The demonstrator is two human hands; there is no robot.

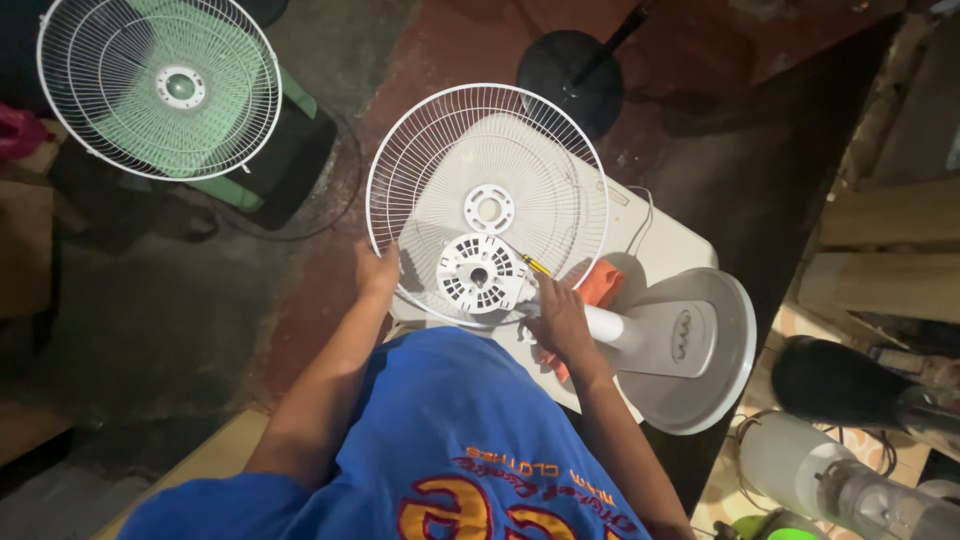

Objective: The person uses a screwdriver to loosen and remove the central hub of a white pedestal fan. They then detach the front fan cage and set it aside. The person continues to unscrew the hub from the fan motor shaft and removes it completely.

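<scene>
A white wire fan guard [487, 160] stands in front of me over a white table [668, 245]. My left hand [377, 272] grips its lower left rim. The round white motor housing [480, 274] of a stand fan sits just inside the guard's lower part. My right hand [558, 315] holds the fan's neck beside the housing, with a yellow-handled tool [536, 266] poking out above the fingers. The fan's white pole leads right to its round base [690, 350].
An orange cloth [603, 284] lies on the table by my right hand. A second guard with green blades [158, 88] stands at upper left. A black round fan base [570, 75] is beyond. Dark and white fan parts [840, 450] crowd the lower right.
</scene>
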